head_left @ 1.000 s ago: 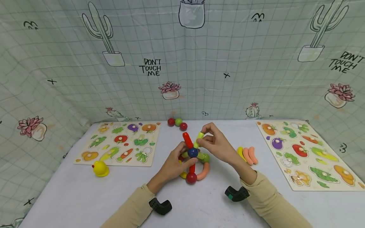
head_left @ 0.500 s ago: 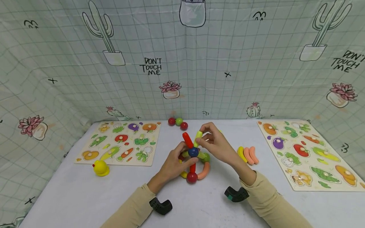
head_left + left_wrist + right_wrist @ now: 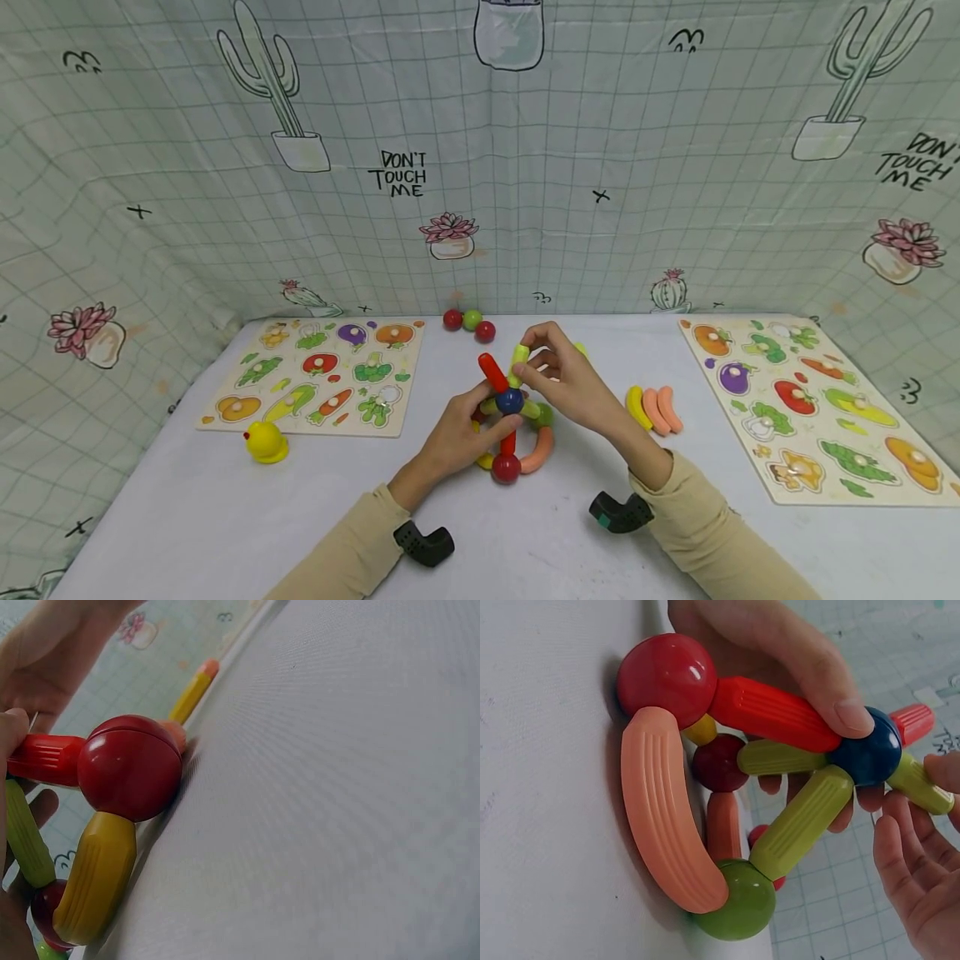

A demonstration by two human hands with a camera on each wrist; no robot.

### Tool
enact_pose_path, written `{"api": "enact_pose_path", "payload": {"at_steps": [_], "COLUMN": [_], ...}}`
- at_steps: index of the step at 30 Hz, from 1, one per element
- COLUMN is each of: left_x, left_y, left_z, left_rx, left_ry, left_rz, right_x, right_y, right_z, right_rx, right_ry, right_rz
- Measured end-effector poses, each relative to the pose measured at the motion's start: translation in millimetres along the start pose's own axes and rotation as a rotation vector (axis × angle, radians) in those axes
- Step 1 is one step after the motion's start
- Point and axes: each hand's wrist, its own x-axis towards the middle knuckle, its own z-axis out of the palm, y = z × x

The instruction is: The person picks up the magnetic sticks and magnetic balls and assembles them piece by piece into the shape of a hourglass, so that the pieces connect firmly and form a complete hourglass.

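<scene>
A ball-and-stick construction toy stands mid-table in the head view. Sticks meet at its blue ball [image 3: 510,401] on top; below are a red ball [image 3: 667,681], a green ball [image 3: 736,900] and a dark red ball [image 3: 720,763], joined by curved salmon [image 3: 673,810] and yellow [image 3: 97,877] sticks. My left hand [image 3: 454,433] holds the blue ball, its thumb across ball and red stick [image 3: 776,712], other fingers behind. Above, a second red stick [image 3: 492,372] slants up-left. My right hand [image 3: 566,379] pinches a light green stick [image 3: 519,363] that touches the blue ball.
Several curved sticks [image 3: 651,410] lie right of the toy; a yellow-green piece [image 3: 581,348] shows behind my right hand. Loose balls [image 3: 472,320] sit at the back. Vegetable puzzle boards [image 3: 405,379] flank the table, with a yellow rubber duck [image 3: 266,442] by the left one.
My right hand has shifted slightly left, and the light green stick it pinches leans less to the right. My left hand keeps its hold on the toy.
</scene>
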Motion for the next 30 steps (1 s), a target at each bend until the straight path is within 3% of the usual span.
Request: {"api": "enact_pose_path", "payload": {"at_steps": [9,17,24,30], "left_x": [0.4,-0.5,-0.8,0.6], "left_y": [1.7,4.0,-26.1,-35.6], "left_z": [-0.7,-1.1,8.6,9.1], "left_rx": [0.003,0.012,0.023,0.025], "left_ry": [0.009,0.027,0.04,0.054], "left_rz": [0.009,0.065,0.055,0.098], "right_x": [5.3,9.9,12.2,17.3], "right_y": [0,3,13,24], "right_z": [-4,-6,-8,-12], "right_rx": [-0.013,0.003,-0.053,-0.269], "right_ry": [0.015,0.026,0.046,0.062], "right_rz": [0.016,0.013,0.052,0.043]}}
